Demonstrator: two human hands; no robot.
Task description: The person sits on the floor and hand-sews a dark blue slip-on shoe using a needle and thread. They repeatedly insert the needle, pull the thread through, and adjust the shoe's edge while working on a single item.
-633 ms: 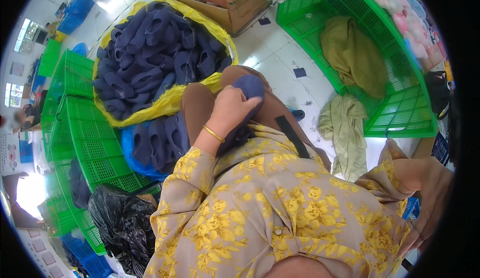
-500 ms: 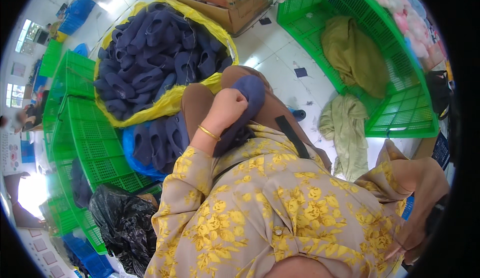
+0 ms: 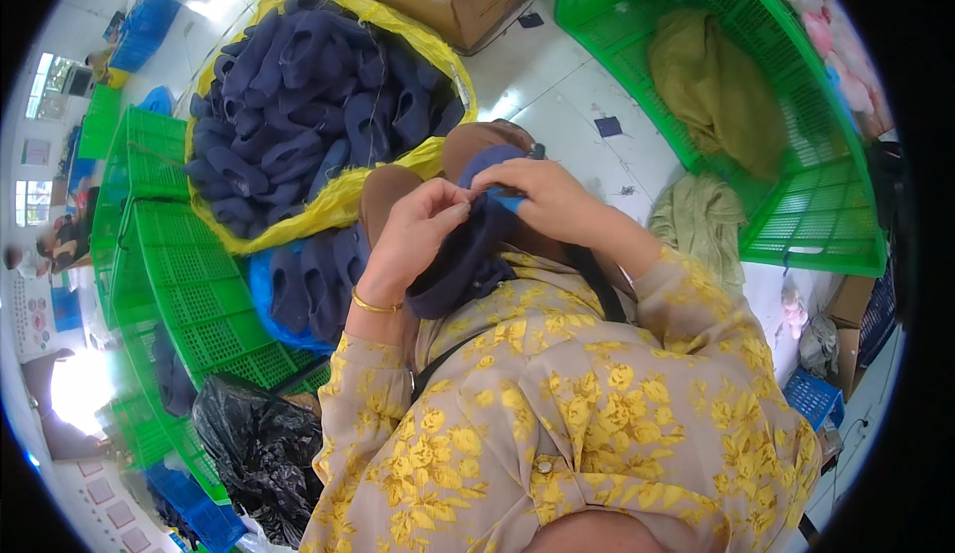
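A navy blue slipper [image 3: 460,253] lies across my lap, under both hands. My left hand [image 3: 418,227] is closed, its thumb and fingertips pinched at the slipper's upper edge. Close against it, my right hand [image 3: 547,195] is closed too, with a small blue thing [image 3: 506,200] showing beneath its fingers. Its kind is mostly hidden by the hand. The fingertips of both hands almost meet over the slipper. Several more navy slippers [image 3: 303,289] stand in a row beside my left thigh, on blue plastic.
A yellow sack [image 3: 450,61] heaped with navy slippers stands ahead on the left. Green crates [image 3: 189,289] line the left side, near a black plastic bag [image 3: 254,454]. On the right, a large green crate [image 3: 796,220] holds olive cloth [image 3: 711,95]. Cardboard boxes [image 3: 477,11] stand at the back.
My right hand has come in from the far right to the slipper, bringing a small blue thing. My left hand has shifted slightly left and turned from a fist to a pinch.
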